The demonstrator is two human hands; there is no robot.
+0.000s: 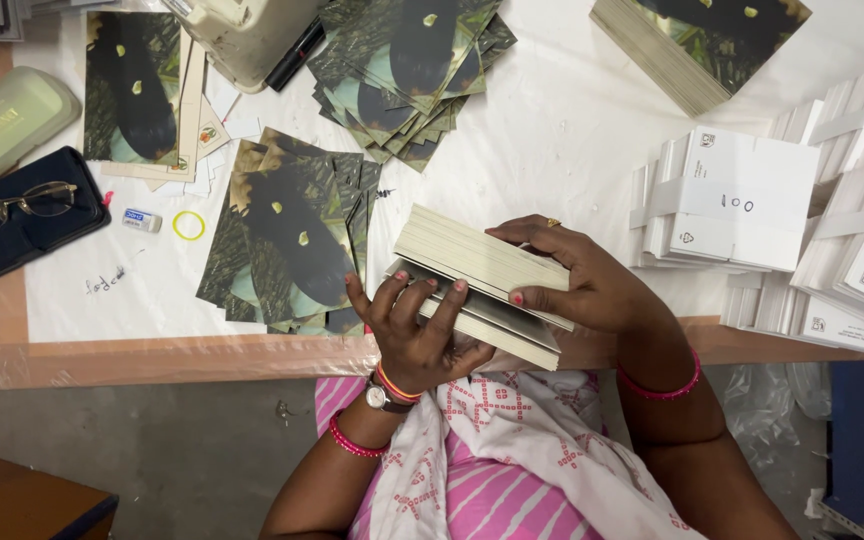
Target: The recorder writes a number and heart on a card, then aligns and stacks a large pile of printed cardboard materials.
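Cream-edged and thick, the stack of cards (479,283) sat tilted between your two hands just above the near edge of the counter (552,150), split partway so that a dark gap showed between its upper and lower portions. Your left hand (414,335) gripped it from below, fingers curled up over the near side and fingertips pressed into the gap. Your right hand (577,280) lay closed over the top and right end, thumb along the upper edge.

Just to the left of the stack, a loose pile of dark printed cards (287,235) lay fanned on the counter. Farther back lay another scattered heap of the same cards (407,75), and a neat thick block of them (697,45) stood at the back right. White banded bundles (742,200) were stacked along the right side. Well to the left were a yellow rubber band (189,225), a small eraser (141,220) and a pair of glasses (14,207) resting on a dark case (32,240).
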